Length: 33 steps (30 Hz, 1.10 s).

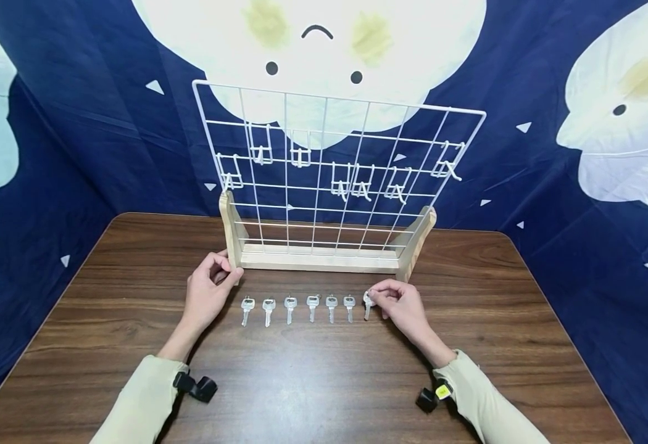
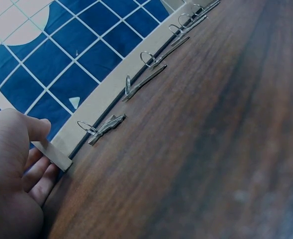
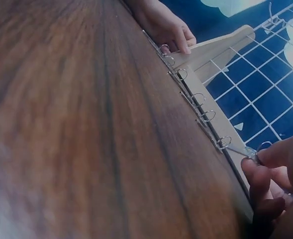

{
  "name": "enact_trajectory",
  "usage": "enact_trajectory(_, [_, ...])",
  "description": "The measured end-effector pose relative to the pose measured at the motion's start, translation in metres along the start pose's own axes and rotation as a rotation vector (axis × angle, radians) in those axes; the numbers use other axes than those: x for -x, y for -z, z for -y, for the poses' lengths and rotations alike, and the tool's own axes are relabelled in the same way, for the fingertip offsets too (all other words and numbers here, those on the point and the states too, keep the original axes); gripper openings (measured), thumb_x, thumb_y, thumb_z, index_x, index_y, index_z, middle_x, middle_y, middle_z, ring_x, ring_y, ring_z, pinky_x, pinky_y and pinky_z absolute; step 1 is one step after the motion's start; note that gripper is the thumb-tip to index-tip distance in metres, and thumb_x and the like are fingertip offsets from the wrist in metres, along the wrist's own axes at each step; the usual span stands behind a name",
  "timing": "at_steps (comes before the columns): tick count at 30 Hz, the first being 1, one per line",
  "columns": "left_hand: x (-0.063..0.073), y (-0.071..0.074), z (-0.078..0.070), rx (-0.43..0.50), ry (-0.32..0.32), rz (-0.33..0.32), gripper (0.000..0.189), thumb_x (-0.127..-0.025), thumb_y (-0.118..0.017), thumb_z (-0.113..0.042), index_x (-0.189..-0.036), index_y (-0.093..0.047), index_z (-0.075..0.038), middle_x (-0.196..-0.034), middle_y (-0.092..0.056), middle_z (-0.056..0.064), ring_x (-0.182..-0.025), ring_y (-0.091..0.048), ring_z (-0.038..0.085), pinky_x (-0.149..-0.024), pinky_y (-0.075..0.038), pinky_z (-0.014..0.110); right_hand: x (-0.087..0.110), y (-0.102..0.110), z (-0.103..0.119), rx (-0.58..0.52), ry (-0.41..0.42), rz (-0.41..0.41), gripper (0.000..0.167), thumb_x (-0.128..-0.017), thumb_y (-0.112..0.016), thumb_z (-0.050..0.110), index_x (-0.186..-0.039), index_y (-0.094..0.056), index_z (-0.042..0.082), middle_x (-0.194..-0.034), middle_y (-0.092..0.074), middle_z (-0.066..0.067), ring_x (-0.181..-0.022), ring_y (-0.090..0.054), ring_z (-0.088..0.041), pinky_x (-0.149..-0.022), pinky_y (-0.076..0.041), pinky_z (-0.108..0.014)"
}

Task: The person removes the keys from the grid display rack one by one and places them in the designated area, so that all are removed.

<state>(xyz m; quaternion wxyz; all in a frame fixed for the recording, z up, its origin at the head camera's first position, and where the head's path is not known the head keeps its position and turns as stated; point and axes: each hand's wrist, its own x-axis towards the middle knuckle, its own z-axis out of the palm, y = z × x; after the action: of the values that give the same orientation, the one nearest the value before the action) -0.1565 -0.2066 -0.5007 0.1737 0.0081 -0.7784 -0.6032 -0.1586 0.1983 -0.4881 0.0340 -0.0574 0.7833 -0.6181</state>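
At the left end of the white wire grid rack, my left hand [image 1: 208, 290] grips the foot of the wooden stand [image 1: 318, 264], thumb in front and fingers behind in the left wrist view. My right hand [image 1: 402, 305] pinches a silver key [image 1: 367, 306] by its head, with its ring [image 3: 264, 145] showing above the fingers in the right wrist view. To the left of that key, several more silver keys [image 1: 289, 310] lie in a row on the table, heads toward the stand. Each has a small split ring [image 2: 147, 59] on it.
White hooks [image 1: 395, 192] hang on the wire grid [image 1: 324, 163] at different heights. The brown wood-grain table [image 1: 296, 382] carries the stand near its back edge. Behind it hangs a dark blue cloth [image 1: 107, 123] with white cloud shapes.
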Motion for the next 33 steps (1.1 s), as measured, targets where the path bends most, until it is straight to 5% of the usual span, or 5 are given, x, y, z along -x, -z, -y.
enact_trajectory(10, [-0.001,0.000,0.001,0.002,-0.006,0.003,0.023,-0.099,-0.078,0.007,-0.099,-0.055,0.006,-0.150,-0.065,0.029,-0.113,-0.064,-0.010,-0.097,-0.057,0.008,-0.003,0.000,-0.009,0.198,0.090,-0.022,0.005,-0.095,-0.084,0.004,-0.096,-0.083,0.000,-0.073,-0.072,-0.006,-0.056,-0.047,-0.001,-0.051,-0.033,-0.016])
enact_trajectory(15, [-0.001,0.000,0.001,0.001,-0.005,0.002,0.023,-0.099,-0.078,0.007,-0.099,-0.055,0.007,-0.150,-0.064,0.030,-0.113,-0.064,-0.010,-0.097,-0.057,0.008,-0.004,0.001,-0.010,0.293,0.135,-0.059,0.004,-0.092,-0.087,0.005,-0.096,-0.085,0.003,-0.069,-0.060,0.004,-0.060,-0.047,-0.002,-0.055,-0.036,-0.017])
enact_trajectory(33, [0.000,0.000,0.001,0.007,0.002,0.002,0.023,-0.099,-0.078,0.005,-0.098,-0.055,0.006,-0.151,-0.064,0.029,-0.113,-0.064,-0.010,-0.099,-0.057,0.009,-0.004,-0.004,-0.011,0.485,0.228,-0.110,0.016,-0.087,-0.091,0.000,-0.089,-0.086,0.015,-0.078,-0.069,0.004,-0.063,-0.052,-0.002,-0.056,-0.040,-0.014])
